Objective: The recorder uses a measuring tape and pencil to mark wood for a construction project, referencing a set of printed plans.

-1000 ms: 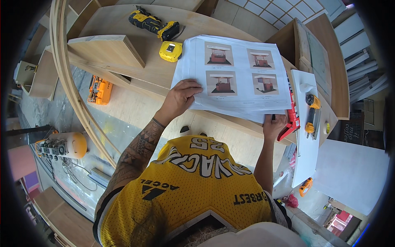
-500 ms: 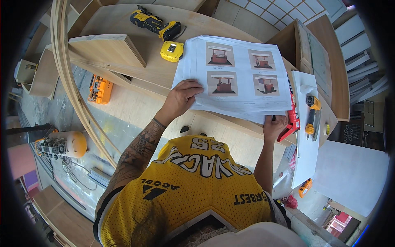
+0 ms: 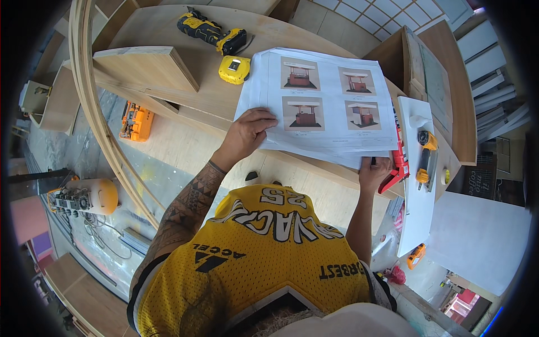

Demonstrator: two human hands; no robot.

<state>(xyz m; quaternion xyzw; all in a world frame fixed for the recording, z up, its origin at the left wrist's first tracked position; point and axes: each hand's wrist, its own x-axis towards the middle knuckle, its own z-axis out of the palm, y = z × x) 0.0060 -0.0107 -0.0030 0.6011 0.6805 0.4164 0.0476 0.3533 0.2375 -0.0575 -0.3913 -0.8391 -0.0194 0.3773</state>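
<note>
A small stack of printed sheets of paper (image 3: 332, 92) lies on the wooden workbench, its top page showing several pictures of a red booth with a white canopy. My left hand (image 3: 250, 130) is closed at the lower left edge of the sheets, fingers on top of the paper. At their lower right corner, my right hand (image 3: 375, 173) is curled, with a small black pen-like end (image 3: 373, 161) showing between its fingers. The rest of that object is hidden. Left of the paper sit a yellow tape measure (image 3: 234, 70) and a yellow-and-black power tool (image 3: 212, 32).
Beside my right hand is a red tool or case (image 3: 398, 163); past it, a yellow-and-black tool (image 3: 426, 157) rests on a white panel (image 3: 414, 213). Bent wooden strips (image 3: 92, 112) rise at the left. An orange tool (image 3: 136, 121) and an air compressor (image 3: 90, 196) stand lower down.
</note>
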